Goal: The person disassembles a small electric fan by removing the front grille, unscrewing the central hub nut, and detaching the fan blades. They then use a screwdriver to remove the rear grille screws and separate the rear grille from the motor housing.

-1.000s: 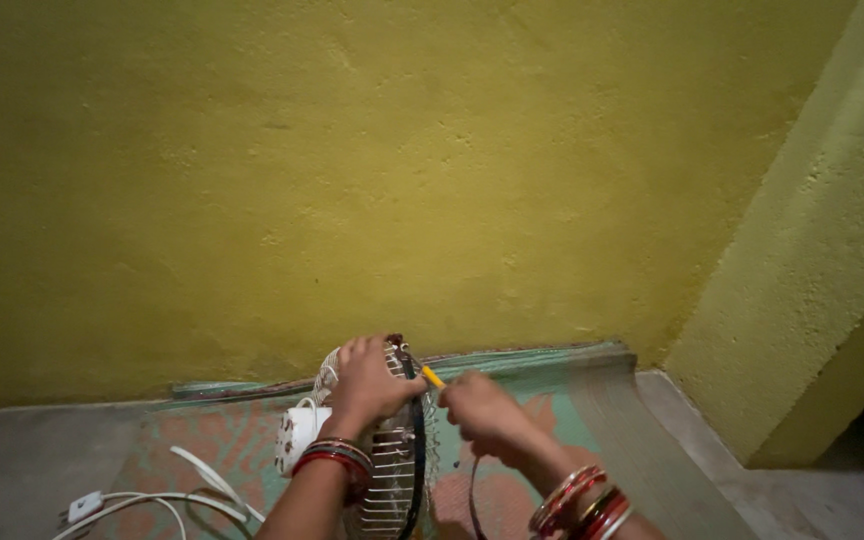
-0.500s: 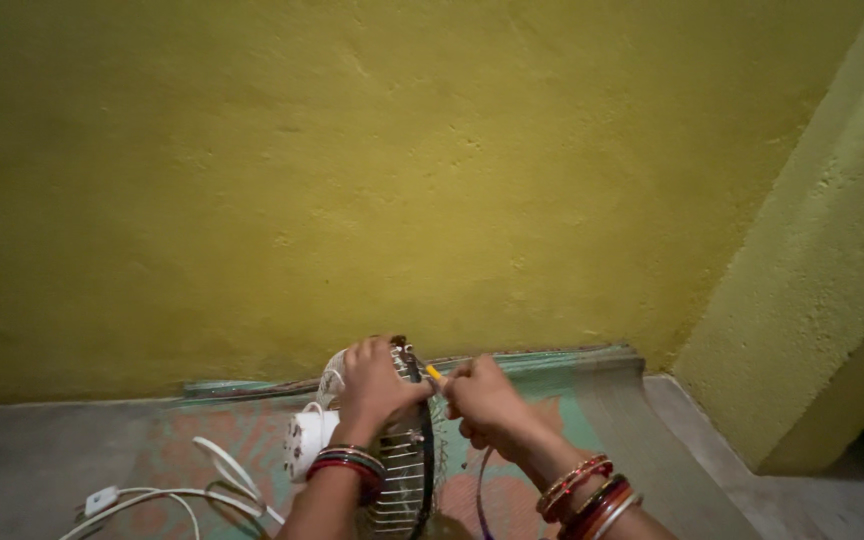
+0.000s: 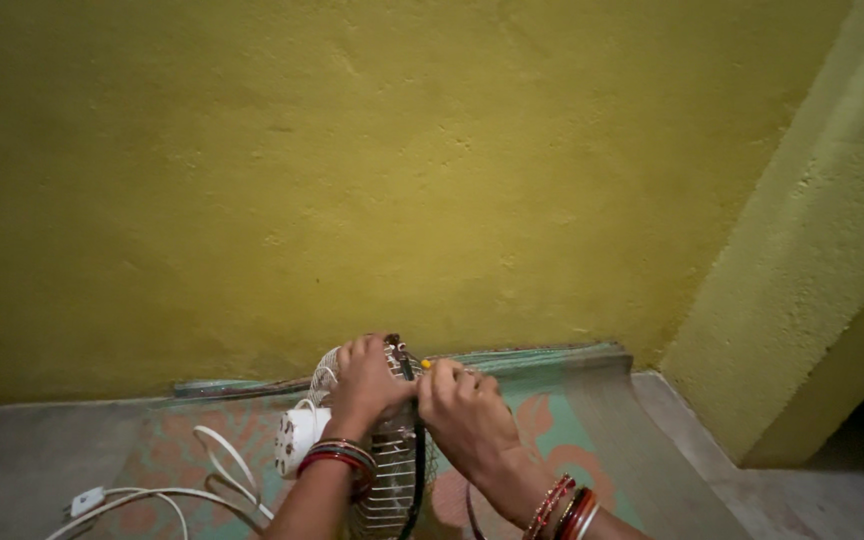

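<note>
A small table fan with a wire cage [image 3: 392, 470] and a white motor housing [image 3: 300, 434] stands on a patterned mat at the bottom of the view. My left hand [image 3: 368, 382] grips the top of the cage rim. Pressed close against it, my right hand [image 3: 460, 412] is closed around a thin tool with a yellow handle [image 3: 426, 364], whose tip meets the top of the rim. Bangles circle both wrists.
A white power cord [image 3: 182, 492] with an inline switch [image 3: 85, 500] trails left across the grey floor. The mat [image 3: 592, 420] runs up to a yellow wall [image 3: 372, 170]. A wall corner [image 3: 802, 270] juts out at right.
My right hand has moved left and closed in against my left hand at the top of the cage. The yellow handle is now mostly hidden. The view has shifted slightly.
</note>
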